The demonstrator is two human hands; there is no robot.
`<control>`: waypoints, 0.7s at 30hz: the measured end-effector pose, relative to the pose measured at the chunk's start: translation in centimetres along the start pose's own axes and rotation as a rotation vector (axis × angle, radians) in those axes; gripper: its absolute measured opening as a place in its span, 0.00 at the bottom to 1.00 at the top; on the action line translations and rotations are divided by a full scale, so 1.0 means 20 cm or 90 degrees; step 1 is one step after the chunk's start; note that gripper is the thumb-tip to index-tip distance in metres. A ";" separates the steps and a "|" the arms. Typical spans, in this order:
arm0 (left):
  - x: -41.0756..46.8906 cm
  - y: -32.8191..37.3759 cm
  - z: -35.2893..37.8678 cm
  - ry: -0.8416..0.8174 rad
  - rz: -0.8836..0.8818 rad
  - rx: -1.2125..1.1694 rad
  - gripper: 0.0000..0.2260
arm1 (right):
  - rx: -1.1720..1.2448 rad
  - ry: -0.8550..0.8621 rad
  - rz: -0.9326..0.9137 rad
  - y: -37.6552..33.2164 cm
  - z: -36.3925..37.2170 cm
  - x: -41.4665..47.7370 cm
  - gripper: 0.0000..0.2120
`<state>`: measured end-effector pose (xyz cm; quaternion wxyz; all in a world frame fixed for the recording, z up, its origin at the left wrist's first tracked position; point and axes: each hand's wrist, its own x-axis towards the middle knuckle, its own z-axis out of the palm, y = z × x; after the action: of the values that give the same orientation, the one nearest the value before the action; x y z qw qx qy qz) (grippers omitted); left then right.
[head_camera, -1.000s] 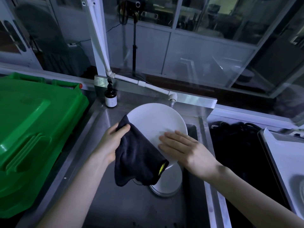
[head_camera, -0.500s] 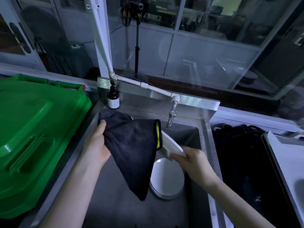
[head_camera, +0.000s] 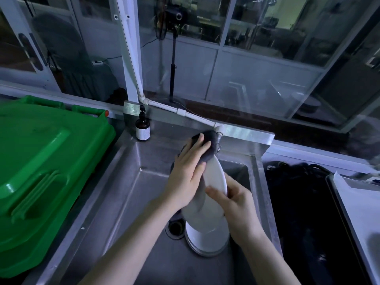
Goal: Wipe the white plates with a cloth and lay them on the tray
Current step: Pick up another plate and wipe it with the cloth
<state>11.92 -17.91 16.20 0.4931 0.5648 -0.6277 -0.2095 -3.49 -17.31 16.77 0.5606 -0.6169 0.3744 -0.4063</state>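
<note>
I see a stainless steel sink (head_camera: 131, 192) in dim, bluish light, a green bin lid (head_camera: 45, 161) just left of it and a brown pump bottle (head_camera: 143, 127) on its back-left corner. Behind the sink a white pipe (head_camera: 133, 64) runs down before glass panes (head_camera: 257, 48), with a black stand (head_camera: 173, 64) beyond them.

Glossy white plate (head_camera: 213, 204), seemingly ceramic; brushed steel sink (head_camera: 131, 194); glossy plastic bin (head_camera: 41, 173).
</note>
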 end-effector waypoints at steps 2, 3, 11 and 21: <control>-0.06 -0.01 0.02 -0.029 0.029 0.020 0.23 | 0.036 0.030 0.020 0.00 -0.02 0.01 0.13; -0.11 -0.01 0.05 -0.056 0.061 0.035 0.23 | 0.066 0.044 0.039 0.00 -0.03 0.02 0.13; -0.01 -0.08 -0.03 -0.006 -0.045 -0.068 0.23 | 0.053 -0.021 0.029 -0.01 -0.08 -0.01 0.15; -0.08 -0.02 0.02 -0.107 0.146 0.068 0.23 | 0.071 -0.006 0.054 -0.03 -0.09 0.03 0.13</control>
<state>11.62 -16.56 15.17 0.4287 0.4952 -0.7374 -0.1650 -4.87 -18.45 17.48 0.6124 -0.5703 0.3744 -0.3995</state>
